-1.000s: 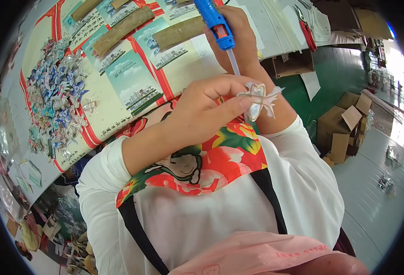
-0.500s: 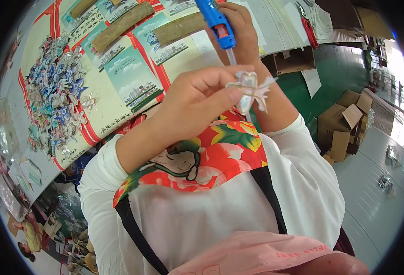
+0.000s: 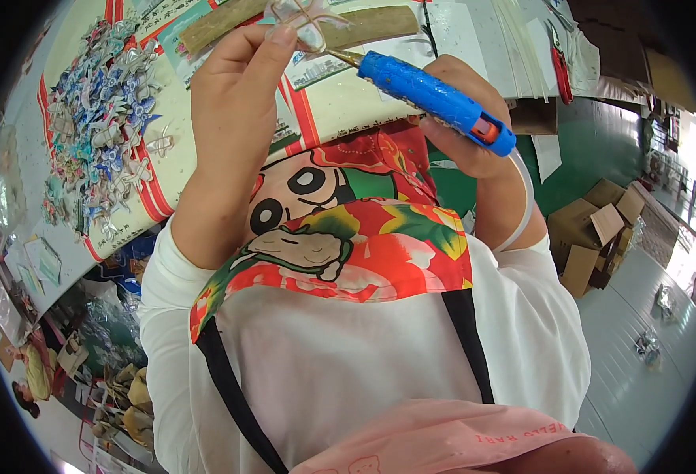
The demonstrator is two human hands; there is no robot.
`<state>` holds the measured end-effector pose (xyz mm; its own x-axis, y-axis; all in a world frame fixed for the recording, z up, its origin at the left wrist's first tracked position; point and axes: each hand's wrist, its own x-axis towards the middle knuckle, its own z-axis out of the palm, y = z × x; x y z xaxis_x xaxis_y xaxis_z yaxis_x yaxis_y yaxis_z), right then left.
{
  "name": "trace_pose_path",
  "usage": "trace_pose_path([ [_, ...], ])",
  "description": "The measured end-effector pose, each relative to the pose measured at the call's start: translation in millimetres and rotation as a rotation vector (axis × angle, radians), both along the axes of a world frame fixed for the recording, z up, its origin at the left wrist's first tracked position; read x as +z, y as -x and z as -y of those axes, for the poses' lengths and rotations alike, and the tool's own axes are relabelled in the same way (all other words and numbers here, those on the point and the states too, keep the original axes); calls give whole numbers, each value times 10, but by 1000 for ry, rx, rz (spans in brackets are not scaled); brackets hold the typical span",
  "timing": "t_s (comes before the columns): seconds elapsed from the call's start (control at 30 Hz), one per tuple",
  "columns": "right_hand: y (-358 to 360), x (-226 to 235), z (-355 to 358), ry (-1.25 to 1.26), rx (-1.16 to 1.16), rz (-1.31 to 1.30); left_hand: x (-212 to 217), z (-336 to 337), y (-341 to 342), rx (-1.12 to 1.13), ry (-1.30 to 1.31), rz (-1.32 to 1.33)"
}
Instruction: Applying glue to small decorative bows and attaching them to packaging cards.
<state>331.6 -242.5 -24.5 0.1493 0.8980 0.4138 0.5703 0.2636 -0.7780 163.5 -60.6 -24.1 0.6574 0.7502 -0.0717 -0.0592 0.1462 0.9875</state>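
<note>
Between the thumb and fingers of my left hand (image 3: 237, 99) is a small white flower-shaped ornament (image 3: 307, 28) with thin tan lines across it. My right hand (image 3: 460, 148) is wrapped round a blue glue gun (image 3: 423, 88), its metal nozzle pointing left. The nozzle tip is at the lower edge of the ornament; whether they touch I cannot tell. A white cord (image 3: 528, 197) runs from the gun's rear down past my right forearm. Behind the ornament lies a curved brown wooden strip (image 3: 379, 26), partly covered by it.
A heap of blue, white and green ornaments (image 3: 103, 110) covers the table's left side. Another wooden strip (image 3: 209, 28) lies on printed cards. Red-handled cutters (image 3: 560, 67) are at the right edge. Open cardboard boxes (image 3: 593, 229) stand on the floor at right.
My left hand has carried the ornament up and to the left, over the table. The glue gun has come down and turned, so its nozzle now meets the ornament's edge.
</note>
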Motion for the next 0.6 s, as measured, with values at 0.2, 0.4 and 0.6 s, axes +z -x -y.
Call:
trace_pose_path([
  [0.2,74,28,-26,73,-115,12,19,11,18,-6,-3,-17],
  [0.4,25,6,6,92,-42,37,0,9,18,8,-17,-21],
  [0.6,19,10,3,87,-34,59,-9,4,21,11,-20,-26],
])
